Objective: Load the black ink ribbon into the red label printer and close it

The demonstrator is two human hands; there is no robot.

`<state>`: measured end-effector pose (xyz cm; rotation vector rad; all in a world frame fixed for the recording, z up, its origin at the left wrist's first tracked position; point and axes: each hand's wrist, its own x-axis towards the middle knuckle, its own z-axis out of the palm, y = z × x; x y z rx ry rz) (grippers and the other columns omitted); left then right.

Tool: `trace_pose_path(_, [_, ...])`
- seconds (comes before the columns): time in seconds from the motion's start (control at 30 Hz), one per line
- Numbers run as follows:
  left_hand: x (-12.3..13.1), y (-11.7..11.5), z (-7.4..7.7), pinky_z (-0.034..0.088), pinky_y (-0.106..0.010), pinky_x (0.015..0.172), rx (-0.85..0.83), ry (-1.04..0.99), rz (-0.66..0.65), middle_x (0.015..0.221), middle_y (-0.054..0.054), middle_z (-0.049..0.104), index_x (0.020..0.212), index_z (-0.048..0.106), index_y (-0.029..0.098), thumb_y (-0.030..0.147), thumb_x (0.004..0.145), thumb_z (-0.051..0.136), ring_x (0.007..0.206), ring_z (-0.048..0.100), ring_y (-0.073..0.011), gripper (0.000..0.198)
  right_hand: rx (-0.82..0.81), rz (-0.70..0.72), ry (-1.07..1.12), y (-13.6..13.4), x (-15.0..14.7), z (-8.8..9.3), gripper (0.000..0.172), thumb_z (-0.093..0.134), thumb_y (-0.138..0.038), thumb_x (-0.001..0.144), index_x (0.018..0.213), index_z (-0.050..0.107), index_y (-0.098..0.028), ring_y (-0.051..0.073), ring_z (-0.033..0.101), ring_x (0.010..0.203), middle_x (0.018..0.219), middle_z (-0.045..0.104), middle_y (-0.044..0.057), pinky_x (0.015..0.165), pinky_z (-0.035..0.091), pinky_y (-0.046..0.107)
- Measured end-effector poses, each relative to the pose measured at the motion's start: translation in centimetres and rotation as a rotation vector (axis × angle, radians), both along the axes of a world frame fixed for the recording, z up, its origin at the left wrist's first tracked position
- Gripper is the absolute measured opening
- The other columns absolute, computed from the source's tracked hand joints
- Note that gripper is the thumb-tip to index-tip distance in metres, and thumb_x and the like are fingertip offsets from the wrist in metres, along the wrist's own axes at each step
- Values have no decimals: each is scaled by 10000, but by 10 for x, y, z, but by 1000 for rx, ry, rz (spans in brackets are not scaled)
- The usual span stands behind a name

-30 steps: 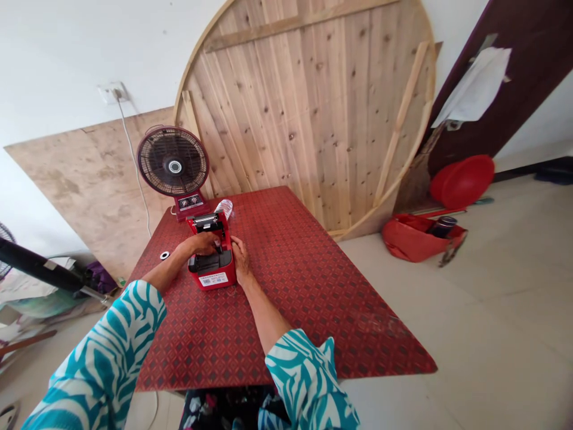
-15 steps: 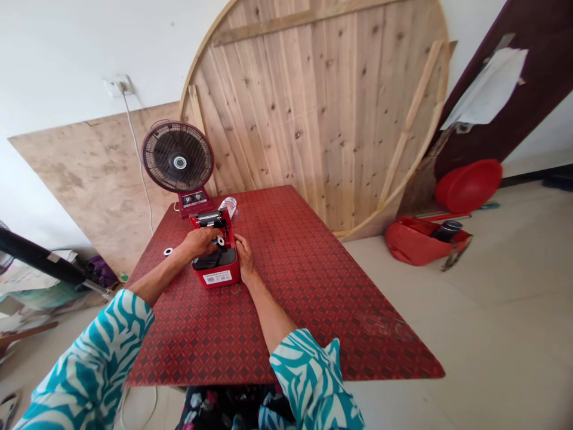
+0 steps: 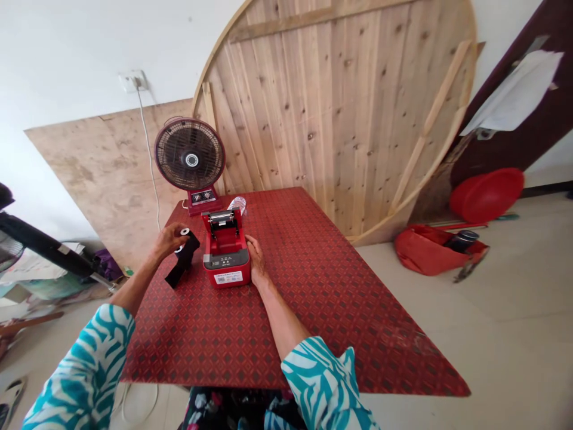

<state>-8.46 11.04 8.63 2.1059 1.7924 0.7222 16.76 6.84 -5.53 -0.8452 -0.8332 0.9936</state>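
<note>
The black ribbon roll [image 3: 185, 254] has now left the red label printer [image 3: 226, 263] and sits clamped in my left hand [image 3: 169, 240], just beside the printer, while my right hand [image 3: 255, 260] rests open against its side.

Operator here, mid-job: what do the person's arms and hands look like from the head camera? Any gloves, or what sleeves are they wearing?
No gloves: the left hand and the right hand are bare, and so are the forearms. The left sleeve and the right sleeve are loose, with a bold teal-and-white wavy stripe pattern, and they end partway along the forearms.
</note>
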Motion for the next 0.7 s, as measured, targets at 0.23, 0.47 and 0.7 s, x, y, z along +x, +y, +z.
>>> trace_pose_path(0.23, [9, 13, -34, 427, -257, 626, -141, 176, 86, 724, -26, 696, 800, 626, 203, 219, 692, 673, 796, 680, -226, 119, -43, -14, 20, -1, 0, 0, 404, 575, -491, 804, 1131, 668, -271, 218, 604, 1104, 1148, 706, 22, 927, 484, 360])
trace_pose_path(0.47, [-22, 3, -41, 523, -316, 844, -130, -255, 5, 1081, -101, 739, 1158, 618, 178, 458, 739, 627, 1025, 683, -247, 505, -41, 6, 27, -1, 0, 2, 392, 556, -486, 815, 1119, 663, -262, 214, 604, 1098, 1116, 712, 20, 923, 487, 362])
trace_pose_path(0.7, [-49, -25, -68, 526, -411, 917, -214, -574, -58, 1162, -132, 712, 1188, 605, 169, 471, 546, 751, 1088, 656, -292, 724, -77, 0, 38, -7, 1, 10, 392, 576, -473, 795, 1106, 671, -255, 217, 614, 1080, 1119, 714, 23, 932, 482, 363])
